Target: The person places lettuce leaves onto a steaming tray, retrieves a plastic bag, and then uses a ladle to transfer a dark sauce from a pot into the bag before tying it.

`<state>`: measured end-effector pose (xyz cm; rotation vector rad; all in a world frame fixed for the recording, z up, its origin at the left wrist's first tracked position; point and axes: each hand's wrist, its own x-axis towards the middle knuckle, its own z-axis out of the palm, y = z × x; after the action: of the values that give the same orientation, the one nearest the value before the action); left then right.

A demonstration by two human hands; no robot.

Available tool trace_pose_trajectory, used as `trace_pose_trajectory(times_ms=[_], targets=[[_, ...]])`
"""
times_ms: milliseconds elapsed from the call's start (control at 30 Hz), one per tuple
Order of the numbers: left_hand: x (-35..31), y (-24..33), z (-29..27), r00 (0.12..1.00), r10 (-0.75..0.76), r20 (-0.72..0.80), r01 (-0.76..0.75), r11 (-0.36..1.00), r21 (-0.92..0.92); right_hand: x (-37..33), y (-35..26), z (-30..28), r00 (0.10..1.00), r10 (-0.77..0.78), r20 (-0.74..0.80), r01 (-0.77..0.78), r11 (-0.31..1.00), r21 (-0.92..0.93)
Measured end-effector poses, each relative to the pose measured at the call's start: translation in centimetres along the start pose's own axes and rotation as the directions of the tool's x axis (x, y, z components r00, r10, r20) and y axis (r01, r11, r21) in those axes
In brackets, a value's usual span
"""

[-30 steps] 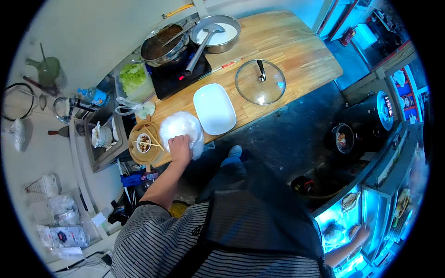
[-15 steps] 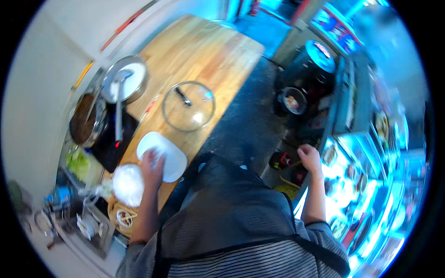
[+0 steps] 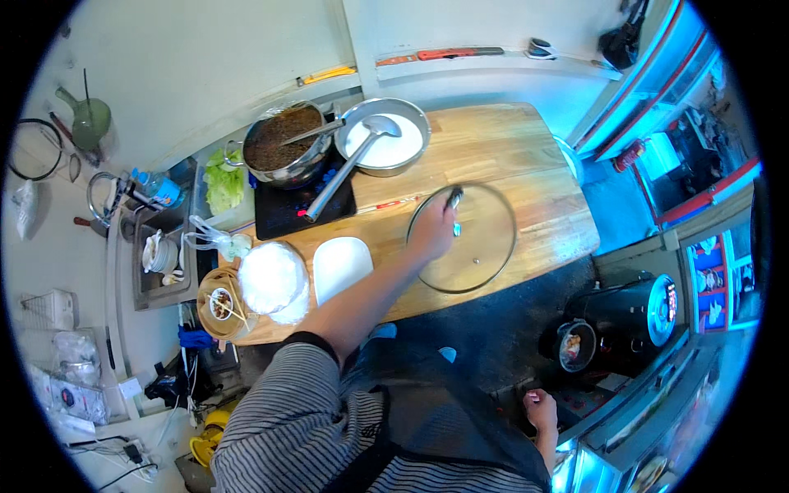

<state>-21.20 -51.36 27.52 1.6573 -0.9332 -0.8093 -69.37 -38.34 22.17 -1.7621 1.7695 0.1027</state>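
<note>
My left hand (image 3: 434, 228) is closed round the black handle (image 3: 454, 197) of a round glass lid (image 3: 485, 242). The lid is on or just over the wooden table (image 3: 551, 197); I cannot tell if it is raised. A white rectangular tray (image 3: 339, 267) lies under my left forearm, beside a white plastic-wrapped bundle (image 3: 271, 278). My right hand (image 3: 539, 409) hangs low at the right side, fingers curled, with a small pinkish spot at the fingertips that I cannot make out.
Behind the tray, a steel pot (image 3: 292, 168) of dark food stands on a black cooktop (image 3: 283, 212). A steel basin (image 3: 415, 152) of white content holds a long-handled ladle (image 3: 337, 182). A bamboo steamer (image 3: 215, 322) sits at the table's left end. A black bin (image 3: 575, 345) stands right.
My left hand has gone from over the white tray to the lid's handle and closed on it. The view has turned, showing more of the wall. My right hand sits lower in the view.
</note>
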Motion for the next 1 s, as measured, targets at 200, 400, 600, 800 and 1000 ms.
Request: trace_pose_trajectory(times_ms=[200,400,600,800,1000], targets=[[3.9,13.7,-20.4,0.849,0.281,-0.447,-0.188,0.952,0.24,3.1,-4.9,-0.3,1.0,0.015,-0.021,-0.014,0.997,0.07],[14.6,0.9,-39.2,0.742,0.317,-0.591,0.143,0.787,0.601,1.4,-10.1,1.8,0.997,0.029,0.065,-0.033,0.997,0.066],[17.3,-3.4,-38.6,0.826,0.139,-0.546,0.271,0.752,0.601,-3.1,-10.6,1.7,0.984,0.174,0.04,-0.176,0.981,0.077],[23.5,-8.0,-38.0,0.912,0.197,-0.36,0.132,0.69,0.711,-8.4,-9.7,3.8,0.978,0.206,-0.031,-0.198,0.967,0.163],[27.4,-7.5,-32.5,0.952,0.249,-0.178,-0.001,0.584,0.811,-9.0,-8.7,3.5,0.941,0.331,-0.067,-0.319,0.937,0.138]])
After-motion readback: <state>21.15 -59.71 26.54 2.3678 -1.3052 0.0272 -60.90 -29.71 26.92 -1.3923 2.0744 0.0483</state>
